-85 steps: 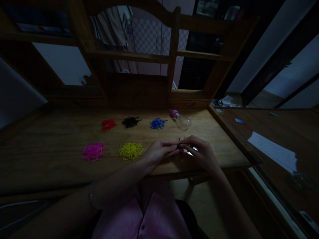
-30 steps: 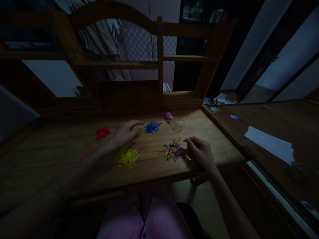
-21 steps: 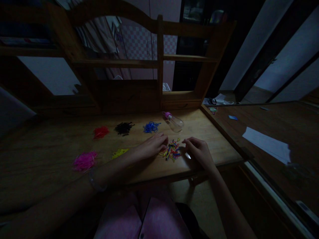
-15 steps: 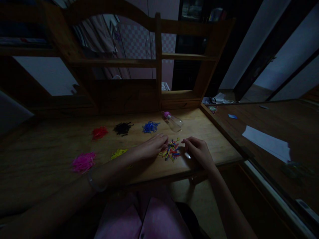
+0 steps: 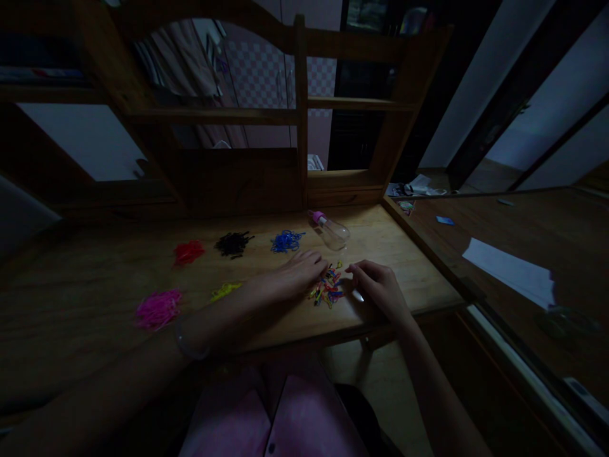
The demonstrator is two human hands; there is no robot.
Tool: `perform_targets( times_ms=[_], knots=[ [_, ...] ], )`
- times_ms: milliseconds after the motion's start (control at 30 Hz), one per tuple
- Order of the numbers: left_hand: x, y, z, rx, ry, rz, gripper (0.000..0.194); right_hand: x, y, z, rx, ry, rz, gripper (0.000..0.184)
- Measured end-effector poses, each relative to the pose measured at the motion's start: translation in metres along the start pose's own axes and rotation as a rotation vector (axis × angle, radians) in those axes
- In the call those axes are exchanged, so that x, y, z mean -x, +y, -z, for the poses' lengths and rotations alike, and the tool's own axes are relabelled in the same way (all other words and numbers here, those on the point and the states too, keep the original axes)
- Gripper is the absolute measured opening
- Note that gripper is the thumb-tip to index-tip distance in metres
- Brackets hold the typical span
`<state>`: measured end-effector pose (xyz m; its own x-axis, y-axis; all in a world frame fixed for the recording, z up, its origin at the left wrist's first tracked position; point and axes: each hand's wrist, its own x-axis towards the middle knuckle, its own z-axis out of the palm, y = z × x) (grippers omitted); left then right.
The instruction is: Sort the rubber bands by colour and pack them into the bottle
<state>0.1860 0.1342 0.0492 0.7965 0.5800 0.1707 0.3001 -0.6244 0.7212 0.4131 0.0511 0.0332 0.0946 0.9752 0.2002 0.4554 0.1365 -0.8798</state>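
A mixed pile of small coloured loops [image 5: 328,289] in yellow, red, blue and black lies on the wooden desk between my hands; the dim light hides their exact kind. My left hand [image 5: 302,271] reaches over the pile's left edge, fingers curled down into it, and what they pinch is hidden. On the pile's right side, my right hand [image 5: 378,282] has thumb and forefinger drawn together; whatever they hold is too small to name. Sorted heaps lie to the left: blue [image 5: 287,241], black [image 5: 233,244], red [image 5: 189,252], pink [image 5: 158,309] and yellow [image 5: 225,291], the last partly behind my left forearm.
A clear bulb-shaped bottle [image 5: 335,235] with a pink cap lies behind the pile. Wooden shelving [image 5: 301,114] rises along the desk's back. On the brown surface to the right are white papers [image 5: 509,271], a small blue card [image 5: 444,220] and a transparent object [image 5: 566,322].
My left hand has shifted slightly right and further over the mixed pile, covering more of its upper left. My right hand has barely moved.
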Motion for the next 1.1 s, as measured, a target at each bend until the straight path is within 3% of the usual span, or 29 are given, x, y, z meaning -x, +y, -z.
perform_targets(
  times_ms=[200, 367, 733, 900, 1000, 1100],
  knots=[
    [0.004, 0.016, 0.012, -0.168, -0.08, -0.018, 0.012, -0.001, 0.0, 0.0, 0.024, -0.014, 0.006, 0.036],
    [0.001, 0.004, 0.022, -0.19, -0.091, -0.004, 0.015, -0.001, 0.0, -0.001, 0.01, -0.009, -0.002, 0.035],
    [-0.003, -0.046, 0.07, -0.481, 0.226, 0.103, 0.017, -0.001, 0.003, -0.001, 0.017, -0.006, 0.003, 0.036],
    [0.0, -0.036, 0.086, -0.44, 0.392, 0.105, 0.021, 0.0, 0.0, 0.0, 0.007, -0.021, 0.012, 0.036],
    [-0.002, -0.024, 0.086, -0.333, 0.478, 0.124, 0.021, 0.0, -0.001, 0.0, 0.004, -0.019, 0.004, 0.036],
    [-0.008, -0.012, 0.068, -0.204, 0.311, 0.079, 0.019, -0.001, -0.001, 0.0, 0.001, -0.02, -0.016, 0.036]
  ],
)
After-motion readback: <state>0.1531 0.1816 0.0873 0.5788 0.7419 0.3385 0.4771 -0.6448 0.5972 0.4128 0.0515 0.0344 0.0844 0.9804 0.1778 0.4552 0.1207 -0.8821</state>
